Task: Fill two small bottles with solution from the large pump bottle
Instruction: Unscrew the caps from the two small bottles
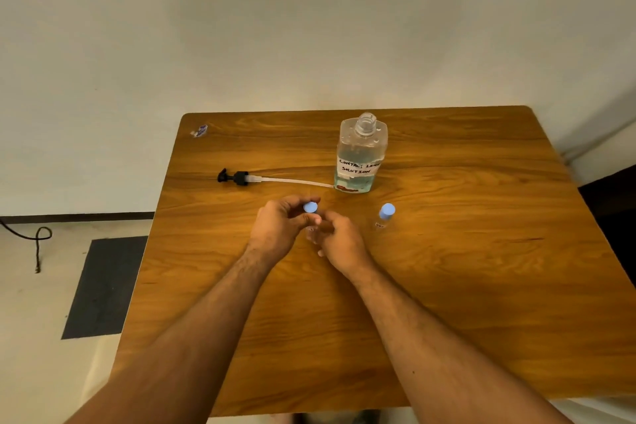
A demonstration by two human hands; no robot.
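Note:
The large clear bottle (360, 157) stands uncapped at the back middle of the wooden table (447, 286), with a handwritten label and some bluish liquid. Its black pump head with a long white tube (241, 178) lies to its left. Both my hands meet in front of it over a small clear bottle (312, 232). My left hand (278, 227) pinches that bottle's blue cap (310, 207) with its fingertips. My right hand (339, 241) grips the bottle's body, which is mostly hidden. A second small bottle with a blue cap (385, 215) stands upright to the right, untouched.
A small crumpled wrapper (199, 131) lies at the table's far left corner. The table stands against a pale wall. On the floor to the left lie a dark mat (103, 286) and a black cable (38, 241).

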